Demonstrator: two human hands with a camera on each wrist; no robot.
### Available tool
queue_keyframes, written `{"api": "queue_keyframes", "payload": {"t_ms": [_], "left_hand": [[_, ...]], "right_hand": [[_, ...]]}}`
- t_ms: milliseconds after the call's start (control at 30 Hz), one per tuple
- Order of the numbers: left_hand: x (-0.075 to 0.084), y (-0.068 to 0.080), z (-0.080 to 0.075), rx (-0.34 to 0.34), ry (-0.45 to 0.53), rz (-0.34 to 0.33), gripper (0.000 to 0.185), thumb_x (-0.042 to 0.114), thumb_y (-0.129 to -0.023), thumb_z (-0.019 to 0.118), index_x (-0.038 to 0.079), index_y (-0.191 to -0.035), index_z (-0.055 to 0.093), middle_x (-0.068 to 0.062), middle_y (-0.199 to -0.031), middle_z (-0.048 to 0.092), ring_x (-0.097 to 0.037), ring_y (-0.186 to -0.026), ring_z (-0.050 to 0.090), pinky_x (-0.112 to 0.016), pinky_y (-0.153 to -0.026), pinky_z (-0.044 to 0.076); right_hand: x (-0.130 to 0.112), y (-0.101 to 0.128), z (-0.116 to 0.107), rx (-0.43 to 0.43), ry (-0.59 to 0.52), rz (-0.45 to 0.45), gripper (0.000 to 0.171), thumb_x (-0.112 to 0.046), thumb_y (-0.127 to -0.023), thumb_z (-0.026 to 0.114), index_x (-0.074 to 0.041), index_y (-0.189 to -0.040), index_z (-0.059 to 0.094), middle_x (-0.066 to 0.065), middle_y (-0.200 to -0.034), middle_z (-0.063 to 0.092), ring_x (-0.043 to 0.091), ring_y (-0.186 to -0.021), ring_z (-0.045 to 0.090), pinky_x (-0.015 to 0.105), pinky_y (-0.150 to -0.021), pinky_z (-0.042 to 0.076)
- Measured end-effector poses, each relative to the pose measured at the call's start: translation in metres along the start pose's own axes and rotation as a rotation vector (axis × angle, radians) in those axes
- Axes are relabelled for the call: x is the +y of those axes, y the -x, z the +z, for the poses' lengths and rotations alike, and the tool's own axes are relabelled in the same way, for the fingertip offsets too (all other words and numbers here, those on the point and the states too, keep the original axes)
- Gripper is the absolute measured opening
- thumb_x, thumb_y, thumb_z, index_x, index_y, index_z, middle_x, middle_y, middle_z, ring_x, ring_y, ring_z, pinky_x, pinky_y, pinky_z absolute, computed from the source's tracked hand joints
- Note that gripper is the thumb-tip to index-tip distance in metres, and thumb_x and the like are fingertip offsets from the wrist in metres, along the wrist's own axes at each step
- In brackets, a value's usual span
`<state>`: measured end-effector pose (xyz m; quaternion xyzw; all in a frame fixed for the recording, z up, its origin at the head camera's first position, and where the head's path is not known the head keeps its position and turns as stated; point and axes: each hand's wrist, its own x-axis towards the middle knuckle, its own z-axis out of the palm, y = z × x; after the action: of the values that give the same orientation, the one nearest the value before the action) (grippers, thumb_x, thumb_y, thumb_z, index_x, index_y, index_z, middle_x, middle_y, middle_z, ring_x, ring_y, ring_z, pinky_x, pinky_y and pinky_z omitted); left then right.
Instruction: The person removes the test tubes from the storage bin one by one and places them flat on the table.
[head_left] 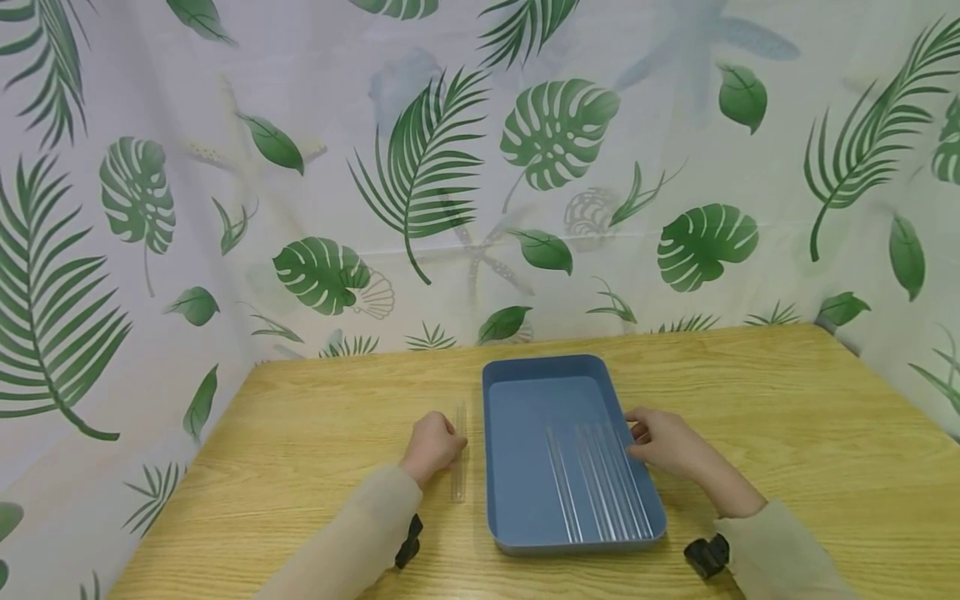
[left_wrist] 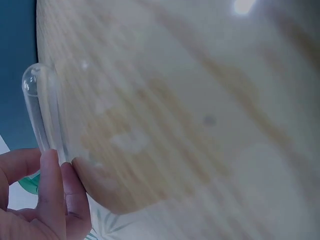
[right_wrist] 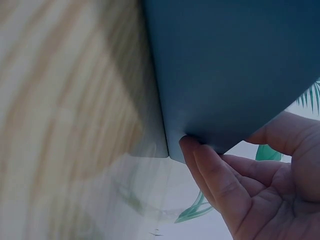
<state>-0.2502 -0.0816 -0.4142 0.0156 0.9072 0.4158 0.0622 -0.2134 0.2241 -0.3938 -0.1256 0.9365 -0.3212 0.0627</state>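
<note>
Left of the blue tray (head_left: 517,450), my left hand (head_left: 435,447) pinches a clear test tube (head_left: 458,482) between thumb and fingers. Its rounded end (left_wrist: 34,82) points away from the fingers in the left wrist view. Several more clear tubes (head_left: 609,492) lie side by side in the right half of the tray, with one tube (head_left: 564,487) a little apart from them. My right hand (head_left: 663,442) holds the tray's right side, fingertips against the outer wall (right_wrist: 210,75) and thumb at the rim.
The tray stands on a wood-grain table (head_left: 337,417). A white cloth with green leaf prints (head_left: 555,133) hangs behind the table and along its sides. Black wrist straps (head_left: 707,556) show near both sleeves.
</note>
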Motion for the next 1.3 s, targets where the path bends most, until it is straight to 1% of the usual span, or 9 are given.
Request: {"api": "queue_keyframes", "payload": {"t_ms": [33,133,400,567,667,900,1000,1167,1300], "left_hand": [[-0.0001,-0.0005,0.0002,0.002,-0.007,0.001,0.026,-0.001,-0.080,0.055,0.006,-0.059,0.041,-0.005,-0.055,0.047,-0.011,-0.043,0.050,-0.022,-0.045,0.044],[-0.0002,-0.0015,0.0006,0.003,-0.025,0.005,0.035,-0.001,-0.080,0.055,0.011,-0.054,0.035,-0.001,-0.048,0.042,-0.010,-0.040,0.047,-0.021,-0.043,0.041],[-0.0012,-0.0012,0.0008,0.006,-0.033,0.023,0.038,-0.001,-0.079,0.055,0.012,-0.052,0.033,0.001,-0.046,0.038,-0.009,-0.038,0.044,-0.021,-0.041,0.038],[-0.0018,-0.0023,0.0012,0.009,-0.029,0.028,0.039,-0.001,-0.079,0.055,0.013,-0.051,0.032,0.001,-0.044,0.039,-0.009,-0.037,0.043,-0.020,-0.040,0.037],[-0.0020,-0.0027,0.0015,0.017,-0.032,0.023,0.037,-0.001,-0.079,0.057,0.012,-0.052,0.034,0.000,-0.046,0.041,-0.009,-0.038,0.044,-0.021,-0.041,0.039],[-0.0008,-0.0019,0.0021,0.025,-0.036,0.004,0.024,0.000,-0.078,0.060,0.005,-0.063,0.043,-0.006,-0.059,0.047,-0.011,-0.044,0.050,-0.023,-0.044,0.043],[-0.0005,-0.0014,0.0022,0.024,-0.036,0.005,0.029,0.000,-0.078,0.059,0.007,-0.058,0.039,-0.003,-0.054,0.045,-0.009,-0.042,0.046,-0.021,-0.042,0.039],[-0.0018,-0.0011,0.0019,0.016,-0.028,0.028,0.045,-0.001,-0.077,0.057,0.015,-0.049,0.026,0.003,-0.040,0.034,-0.007,-0.035,0.034,-0.019,-0.037,0.028],[-0.0016,-0.0007,0.0013,0.006,-0.017,0.041,0.049,0.001,-0.078,0.058,0.016,-0.048,0.023,0.005,-0.038,0.030,-0.007,-0.034,0.029,-0.019,-0.037,0.026]], "right_hand": [[-0.0003,0.0000,-0.0002,-0.001,0.001,-0.001,0.045,-0.001,-0.079,0.060,0.018,-0.116,0.043,0.022,-0.093,0.056,0.035,-0.086,0.054,0.039,-0.065,0.048],[-0.0007,0.0001,-0.0008,-0.001,0.004,-0.009,0.045,-0.001,-0.079,0.060,0.018,-0.115,0.043,0.023,-0.093,0.056,0.035,-0.086,0.054,0.039,-0.065,0.048],[-0.0009,0.0004,-0.0007,0.004,0.014,-0.016,0.044,0.000,-0.078,0.060,0.019,-0.114,0.044,0.022,-0.091,0.057,0.035,-0.085,0.055,0.039,-0.064,0.048],[-0.0013,0.0006,-0.0008,0.002,0.014,-0.015,0.045,-0.001,-0.078,0.060,0.019,-0.115,0.043,0.022,-0.092,0.057,0.035,-0.085,0.055,0.039,-0.064,0.048],[-0.0013,0.0006,-0.0009,0.001,0.012,-0.017,0.045,-0.001,-0.078,0.060,0.019,-0.115,0.043,0.022,-0.092,0.057,0.035,-0.085,0.055,0.039,-0.064,0.048],[0.0001,0.0002,-0.0005,0.004,0.014,-0.020,0.045,-0.001,-0.078,0.061,0.019,-0.115,0.043,0.022,-0.092,0.057,0.035,-0.085,0.055,0.039,-0.064,0.048],[-0.0004,0.0006,-0.0002,0.005,0.017,-0.017,0.045,-0.001,-0.078,0.061,0.018,-0.114,0.044,0.022,-0.092,0.057,0.035,-0.085,0.055,0.039,-0.064,0.048],[-0.0005,0.0003,0.0008,0.010,0.024,-0.008,0.044,0.000,-0.077,0.060,0.019,-0.114,0.044,0.021,-0.091,0.057,0.034,-0.084,0.055,0.039,-0.064,0.048],[0.0014,-0.0008,0.0016,0.009,0.022,-0.002,0.045,-0.001,-0.078,0.061,0.018,-0.115,0.043,0.021,-0.091,0.057,0.034,-0.085,0.055,0.039,-0.064,0.048]]}}
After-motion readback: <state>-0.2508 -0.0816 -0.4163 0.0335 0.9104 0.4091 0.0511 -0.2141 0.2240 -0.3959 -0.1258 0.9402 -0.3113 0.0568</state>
